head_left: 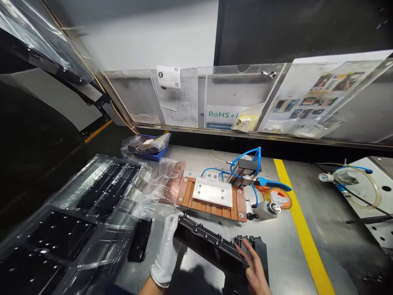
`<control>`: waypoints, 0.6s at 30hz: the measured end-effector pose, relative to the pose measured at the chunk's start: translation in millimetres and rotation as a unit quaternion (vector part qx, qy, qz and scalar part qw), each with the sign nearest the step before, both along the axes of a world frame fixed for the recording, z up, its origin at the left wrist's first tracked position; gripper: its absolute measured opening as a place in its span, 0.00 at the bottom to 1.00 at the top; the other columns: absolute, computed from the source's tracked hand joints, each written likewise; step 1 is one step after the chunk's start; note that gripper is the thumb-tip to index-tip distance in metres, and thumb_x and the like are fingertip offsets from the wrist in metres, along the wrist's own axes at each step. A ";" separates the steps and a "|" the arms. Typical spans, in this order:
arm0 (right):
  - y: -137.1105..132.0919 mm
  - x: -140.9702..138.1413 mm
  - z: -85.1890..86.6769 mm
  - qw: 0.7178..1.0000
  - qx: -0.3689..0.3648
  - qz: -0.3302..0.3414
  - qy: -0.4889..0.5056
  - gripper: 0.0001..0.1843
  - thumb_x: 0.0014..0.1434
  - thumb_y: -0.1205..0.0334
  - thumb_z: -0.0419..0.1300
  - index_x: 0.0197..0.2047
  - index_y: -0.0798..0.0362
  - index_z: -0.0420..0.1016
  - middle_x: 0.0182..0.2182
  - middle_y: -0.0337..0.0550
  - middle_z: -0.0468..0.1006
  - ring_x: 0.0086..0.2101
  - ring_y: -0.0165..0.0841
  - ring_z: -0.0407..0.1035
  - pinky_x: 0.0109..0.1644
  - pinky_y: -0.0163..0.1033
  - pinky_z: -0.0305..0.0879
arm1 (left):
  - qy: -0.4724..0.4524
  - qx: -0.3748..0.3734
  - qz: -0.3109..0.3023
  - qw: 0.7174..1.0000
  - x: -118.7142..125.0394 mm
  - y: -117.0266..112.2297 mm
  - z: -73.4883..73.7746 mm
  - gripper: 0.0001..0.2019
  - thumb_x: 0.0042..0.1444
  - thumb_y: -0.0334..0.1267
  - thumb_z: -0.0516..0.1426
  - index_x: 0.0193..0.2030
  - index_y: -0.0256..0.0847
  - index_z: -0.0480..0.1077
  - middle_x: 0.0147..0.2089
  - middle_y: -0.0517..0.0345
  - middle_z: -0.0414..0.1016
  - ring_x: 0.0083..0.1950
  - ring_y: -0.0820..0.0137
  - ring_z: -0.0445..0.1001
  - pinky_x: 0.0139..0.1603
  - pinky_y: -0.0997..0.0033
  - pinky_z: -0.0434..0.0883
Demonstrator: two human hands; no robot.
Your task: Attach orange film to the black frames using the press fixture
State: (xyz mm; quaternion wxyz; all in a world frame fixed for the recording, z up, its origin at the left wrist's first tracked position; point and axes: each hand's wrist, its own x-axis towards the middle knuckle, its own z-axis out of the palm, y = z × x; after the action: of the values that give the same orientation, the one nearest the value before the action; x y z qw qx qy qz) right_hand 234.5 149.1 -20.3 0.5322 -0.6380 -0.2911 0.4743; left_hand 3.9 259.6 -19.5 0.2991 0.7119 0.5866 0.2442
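Observation:
A long black plastic panel (208,241) with a row of small metal studs along its upper edge is held tilted between my hands. My left hand (167,250), in a white glove, is closed around its left end. Bare-fingered, my right hand (254,266) grips the panel's right end, the thumb partly hidden. Beneath and behind that end lie more black parts (260,250) on the metal bench. Just beyond the panel stands an orange-brown fixture (182,190) with a silver plate (211,191) on top.
Clear plastic trays (101,246) of black parts fill the left, beside a black phone (140,241). Right of the fixture are an air cylinder (245,170) with blue hoses, a bottle (268,209) and tape (282,198). A blue bin (158,155) sits behind. Yellow tape (302,233) crosses the bench.

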 end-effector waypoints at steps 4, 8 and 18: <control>4.2 7.0 28.8 0.994 -0.058 0.091 -0.027 0.36 0.55 0.31 0.52 0.60 0.42 0.67 0.60 0.46 0.71 0.61 0.46 0.61 0.64 0.50 0.58 | -0.081 -0.010 -0.010 0.997 6.2 12.0 35.3 0.20 0.65 0.33 0.40 0.61 0.47 0.58 0.60 0.52 0.69 0.64 0.64 0.65 0.65 0.53 0.66; 5.8 15.6 43.9 0.987 -0.103 0.103 -0.070 0.30 0.58 0.34 0.52 0.55 0.41 0.74 0.58 0.43 0.72 0.59 0.46 0.63 0.63 0.49 0.60 | -0.004 0.087 -0.038 0.995 5.5 25.2 77.5 0.17 0.64 0.42 0.51 0.58 0.44 0.62 0.56 0.50 0.74 0.56 0.62 0.73 0.57 0.58 0.72; 3.5 18.9 36.4 0.968 -0.125 0.139 -0.171 0.30 0.58 0.34 0.50 0.57 0.39 0.72 0.61 0.44 0.66 0.64 0.46 0.55 0.65 0.52 0.54 | 0.331 0.097 -0.400 0.849 24.2 32.7 105.6 0.13 0.61 0.31 0.54 0.51 0.45 0.70 0.37 0.60 0.80 0.30 0.66 0.79 0.28 0.72 0.72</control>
State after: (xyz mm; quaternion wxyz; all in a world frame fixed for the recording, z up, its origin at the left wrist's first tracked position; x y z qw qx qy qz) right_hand 253.4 152.6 16.1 0.3200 -0.7241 -0.4020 0.4601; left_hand 28.1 292.3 86.2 0.0884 0.9492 0.2881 -0.0907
